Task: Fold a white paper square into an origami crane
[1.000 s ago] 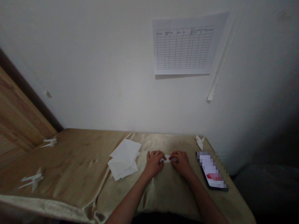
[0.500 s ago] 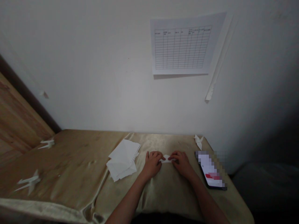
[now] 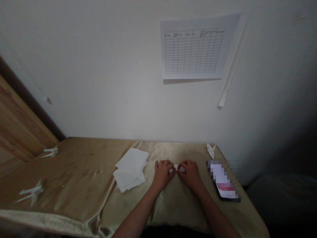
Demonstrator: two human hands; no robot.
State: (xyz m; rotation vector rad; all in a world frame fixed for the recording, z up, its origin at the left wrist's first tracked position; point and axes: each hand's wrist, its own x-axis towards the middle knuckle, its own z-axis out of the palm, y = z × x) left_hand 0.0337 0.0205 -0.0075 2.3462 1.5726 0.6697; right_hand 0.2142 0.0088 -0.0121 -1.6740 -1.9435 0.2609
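A small folded piece of white paper (image 3: 176,166) lies on the cloth-covered table, mostly covered by my fingers. My left hand (image 3: 163,172) pinches its left side, thumb and fingertips closed on it. From the other side my right hand (image 3: 189,171) grips the paper in the same way. The two thumbs nearly meet at the paper's near edge. To the left of my left hand lies a stack of white paper sheets (image 3: 131,168), one with a perforated edge. A phone (image 3: 224,181) with a lit, partly blurred screen lies to the right of my right hand.
A folded paper bird (image 3: 210,151) sits behind the phone. Two more paper figures, one near (image 3: 32,192) and one farther back (image 3: 51,152), lie on the left of the gold tablecloth (image 3: 79,172). A printed table sheet (image 3: 195,49) hangs on the wall. Wooden boards (image 3: 17,122) stand at left.
My thumbs and fingertips have drawn closer together at the middle of the folded paper, so less of it shows. The view has shifted slightly; other things stay in place.
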